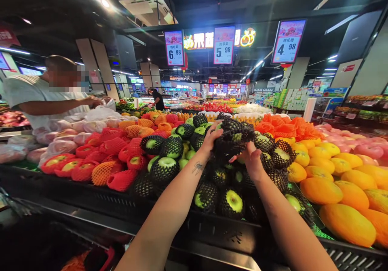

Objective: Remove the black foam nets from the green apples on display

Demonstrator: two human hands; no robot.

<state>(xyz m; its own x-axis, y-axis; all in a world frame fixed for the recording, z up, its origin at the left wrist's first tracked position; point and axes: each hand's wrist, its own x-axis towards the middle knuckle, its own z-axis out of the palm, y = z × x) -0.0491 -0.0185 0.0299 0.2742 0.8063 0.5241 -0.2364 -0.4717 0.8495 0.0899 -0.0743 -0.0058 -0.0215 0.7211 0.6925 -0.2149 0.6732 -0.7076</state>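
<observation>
Both my hands are raised over a heap of green apples [167, 162] in black foam nets. Between them is a green apple [238, 137] in a black foam net, its green skin showing only as a small patch. My left hand [211, 138] grips its left side, the fingers partly hidden behind the netting. From the lower right, my right hand [254, 158] holds it with bent fingers and a raised thumb. More netted apples [233, 201] lie just below my hands, some with their green tops bare.
Red-netted apples [121, 180] and plastic-wrapped fruit [65, 141] lie left; oranges [321, 190] and pink fruit [368, 150] lie right. A black crate edge [224, 232] runs along the front. Price screens [223, 45] hang overhead. Another person [45, 93] stands at far left, handling a plastic bag.
</observation>
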